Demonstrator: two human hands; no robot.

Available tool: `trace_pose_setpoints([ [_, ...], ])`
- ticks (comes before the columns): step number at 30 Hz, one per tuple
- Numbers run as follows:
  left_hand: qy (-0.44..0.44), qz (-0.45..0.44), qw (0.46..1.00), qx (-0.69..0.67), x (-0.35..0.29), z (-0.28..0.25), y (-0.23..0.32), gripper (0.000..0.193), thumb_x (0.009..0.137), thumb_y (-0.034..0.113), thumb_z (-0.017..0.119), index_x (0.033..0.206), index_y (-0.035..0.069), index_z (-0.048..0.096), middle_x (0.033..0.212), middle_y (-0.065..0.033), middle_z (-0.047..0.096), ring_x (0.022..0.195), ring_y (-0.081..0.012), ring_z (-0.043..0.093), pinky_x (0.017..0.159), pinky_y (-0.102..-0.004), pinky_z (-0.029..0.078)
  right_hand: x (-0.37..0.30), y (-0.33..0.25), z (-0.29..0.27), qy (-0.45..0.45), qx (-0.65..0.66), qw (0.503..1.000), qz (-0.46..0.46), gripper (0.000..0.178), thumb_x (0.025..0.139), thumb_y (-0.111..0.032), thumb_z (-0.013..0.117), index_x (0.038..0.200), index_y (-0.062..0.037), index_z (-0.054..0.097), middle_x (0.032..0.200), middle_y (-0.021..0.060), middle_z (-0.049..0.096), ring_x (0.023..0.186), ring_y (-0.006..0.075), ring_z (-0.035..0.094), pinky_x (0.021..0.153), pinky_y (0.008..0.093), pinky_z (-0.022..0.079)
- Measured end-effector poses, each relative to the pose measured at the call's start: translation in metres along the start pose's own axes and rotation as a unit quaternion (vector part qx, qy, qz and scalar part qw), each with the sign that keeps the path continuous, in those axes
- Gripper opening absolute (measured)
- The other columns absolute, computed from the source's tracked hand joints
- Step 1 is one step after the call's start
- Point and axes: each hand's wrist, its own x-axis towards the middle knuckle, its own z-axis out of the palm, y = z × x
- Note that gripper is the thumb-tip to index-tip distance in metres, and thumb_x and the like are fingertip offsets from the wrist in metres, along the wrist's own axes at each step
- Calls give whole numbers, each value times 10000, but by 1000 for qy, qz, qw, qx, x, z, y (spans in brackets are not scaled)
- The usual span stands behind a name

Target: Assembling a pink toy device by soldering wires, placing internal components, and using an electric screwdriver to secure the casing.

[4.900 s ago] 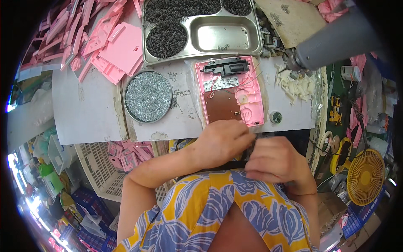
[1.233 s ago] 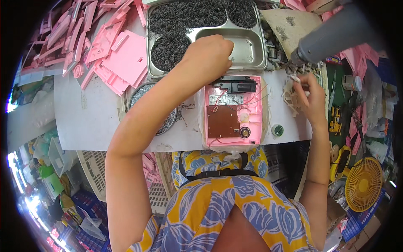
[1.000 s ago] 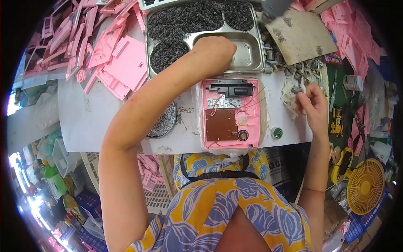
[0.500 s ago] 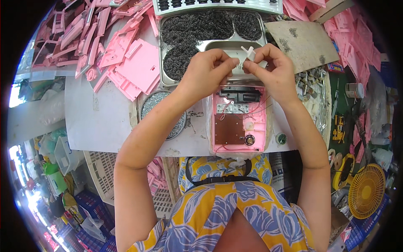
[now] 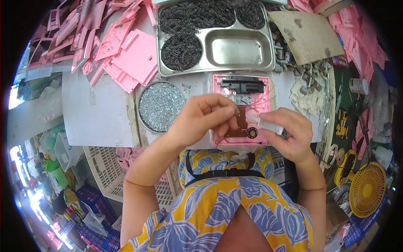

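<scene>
A pink plastic housing (image 5: 263, 80) lies on the worktable in front of me. It carries a black mechanism (image 5: 245, 86), a brown board (image 5: 242, 117), thin wires and a small round black part (image 5: 252, 132). My left hand (image 5: 203, 117) is over the housing's left side, thumb and fingertips pinched together; whatever they hold is too small to make out. Just right of the housing, my right hand (image 5: 291, 132) grips a small white plastic part (image 5: 269, 126) between thumb and fingers. The fingers hide some of that part.
Beyond the housing stands a metal compartment tray (image 5: 210, 72) with black springs. A round dish (image 5: 140, 111) of small screws sits at left. White plastic pieces (image 5: 308, 94) are heaped at right. Pink panels (image 5: 134, 59) pile up at far left; a brown sheet (image 5: 308, 35) lies at far right.
Both hands have come down toward me from the metal tray to the housing, and they are farther apart. The white part has moved along in my right hand.
</scene>
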Motion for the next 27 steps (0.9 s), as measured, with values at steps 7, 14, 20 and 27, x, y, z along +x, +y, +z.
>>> trace_pose_setpoints([
  [7, -28, -59, 997, -52, -14, 15, -29, 189, 1040, 146, 592, 1117, -15, 656, 811, -53, 693, 620, -65, 591, 529, -207, 459, -18, 0, 13, -28, -20, 996, -78, 434, 747, -33, 822, 1166, -35, 710, 865, 100, 694, 683, 252, 668, 599, 345, 545],
  [14, -91, -137, 982, 96, -32, 34, -29, 181, 1054, 165, 567, 1053, 5, 652, 746, -18, 662, 563, -32, 521, 510, -193, 405, -34, -18, -11, -234, 33, 971, -20, 477, 777, -59, 793, 1240, -58, 678, 922, 105, 720, 793, 287, 714, 701, 358, 581],
  [20, -100, -17, 969, 226, -13, 40, -13, 220, 1002, 229, 653, 1008, 10, 662, 709, -15, 643, 587, -75, 563, 541, -251, 444, -84, 10, -25, -142, 241, 945, 169, 452, 784, -111, 849, 1196, -30, 681, 1054, 145, 755, 892, 233, 759, 769, 339, 589],
  [27, 29, 133, 697, 704, 47, 54, -38, 231, 866, 283, 738, 889, 67, 659, 789, -121, 690, 719, -333, 678, 631, -439, 523, -104, 29, -19, 160, 523, 785, 291, 363, 922, -154, 709, 1231, 19, 629, 831, 112, 685, 690, 175, 650, 626, 287, 531],
])
